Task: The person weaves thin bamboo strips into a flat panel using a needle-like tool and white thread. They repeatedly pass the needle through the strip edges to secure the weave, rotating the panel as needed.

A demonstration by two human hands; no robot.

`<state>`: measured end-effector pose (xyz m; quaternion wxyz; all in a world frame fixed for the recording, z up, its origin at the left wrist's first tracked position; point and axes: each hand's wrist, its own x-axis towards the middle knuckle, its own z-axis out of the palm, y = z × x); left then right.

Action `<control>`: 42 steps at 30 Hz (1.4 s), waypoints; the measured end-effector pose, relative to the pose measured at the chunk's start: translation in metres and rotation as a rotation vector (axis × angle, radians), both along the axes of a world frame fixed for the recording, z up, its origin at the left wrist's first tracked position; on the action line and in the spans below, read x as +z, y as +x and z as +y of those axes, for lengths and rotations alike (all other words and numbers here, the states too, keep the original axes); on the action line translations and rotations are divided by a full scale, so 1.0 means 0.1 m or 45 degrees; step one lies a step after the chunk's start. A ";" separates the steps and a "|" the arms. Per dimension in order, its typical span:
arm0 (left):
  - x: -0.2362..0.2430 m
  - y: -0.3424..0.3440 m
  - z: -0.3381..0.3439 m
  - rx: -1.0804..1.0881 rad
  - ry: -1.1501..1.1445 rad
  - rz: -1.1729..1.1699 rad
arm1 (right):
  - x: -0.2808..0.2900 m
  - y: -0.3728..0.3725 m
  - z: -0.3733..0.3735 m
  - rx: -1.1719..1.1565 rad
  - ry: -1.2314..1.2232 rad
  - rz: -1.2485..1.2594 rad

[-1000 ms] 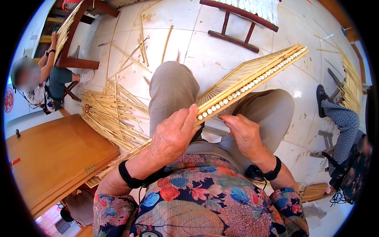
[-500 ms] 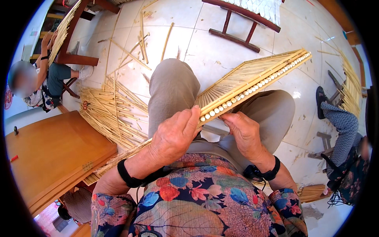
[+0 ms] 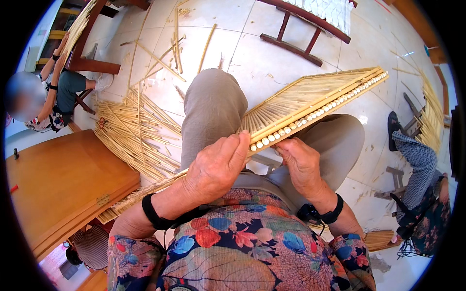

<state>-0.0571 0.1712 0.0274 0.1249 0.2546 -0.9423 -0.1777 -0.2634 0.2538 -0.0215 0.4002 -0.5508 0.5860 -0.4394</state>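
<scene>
- Clearly, the stalk panel [image 3: 310,97], made of pale yellow stalks, is held in the air across the person's lap, slanting up and away to the right.
- Along its lower long edge runs a row of round, whitish cut ends [image 3: 318,114], set side by side; behind them the stalks fan back to a straight far edge.
- Left hand [image 3: 217,162]: its fingers are closed on the near end of the panel, the index finger lying along the edge beside the first cut ends.
- Right hand [image 3: 302,161]: its fingers are bent and tucked just under the edge, near those ends; the tips are hidden, so I cannot tell what they pinch.
- A black band circles each wrist; the person wears a floral shirt [image 3: 242,242] and grey-brown trousers [image 3: 213,102], the panel passing above the right knee.
- A strip of stalks [image 3: 145,196] shows beyond the left forearm, by the corner of an orange-brown wooden cabinet [image 3: 68,182].
- A heap of loose stalks [image 3: 138,138] lies on the tiled floor [image 3: 267,63] left of the knees, with more scattered ahead.
- A dark red stool [image 3: 310,21] with a white woven seat stands further forward.
- One co-worker [image 3: 70,92] sits at the far left, hands on another stalk panel; a second person in patterned trousers [image 3: 417,157] sits at the far right.
</scene>
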 end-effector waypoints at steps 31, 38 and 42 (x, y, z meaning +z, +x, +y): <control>0.02 0.03 0.01 0.008 0.113 -0.035 | 0.16 0.05 -0.08 0.002 0.180 -0.021; -0.02 0.00 0.11 0.032 0.102 -0.016 | 0.13 -0.02 0.01 0.026 0.190 0.015; 0.00 -0.04 0.13 0.068 0.150 -0.014 | 0.15 -0.08 -0.03 0.006 -0.092 0.262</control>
